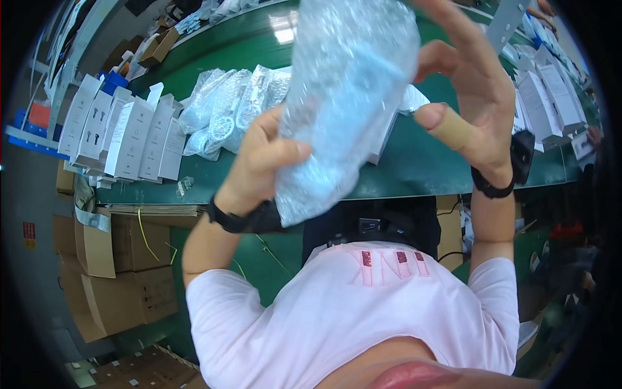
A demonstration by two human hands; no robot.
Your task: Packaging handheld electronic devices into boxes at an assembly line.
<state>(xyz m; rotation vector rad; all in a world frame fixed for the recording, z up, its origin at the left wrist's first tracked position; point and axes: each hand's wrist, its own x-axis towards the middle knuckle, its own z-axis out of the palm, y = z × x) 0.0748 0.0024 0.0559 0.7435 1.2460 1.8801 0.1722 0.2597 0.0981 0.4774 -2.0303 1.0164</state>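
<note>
A clear bubble-wrap bag [343, 117] with a light-blue plastic device inside is raised over the front of the green workbench, tilted with its top to the right. The bubble wrap blurs the device, so its exact kind cannot be told. My left hand [265, 155] grips the bag's lower left side, thumb on the front. Beside its right edge is my right hand [476, 97], open with fingers apart and curved. Tan tape wraps its thumb. Whether a right fingertip touches the bag's upper edge cannot be made out.
Several bubble-wrapped items [223, 107] lie on the green workbench [427, 172] behind the bag. White printed boxes [129, 139] stand in a row at left, with more white boxes [547, 97] at right. Open cardboard cartons [123, 266] sit below at left. A metal post [508, 23] rises at far right.
</note>
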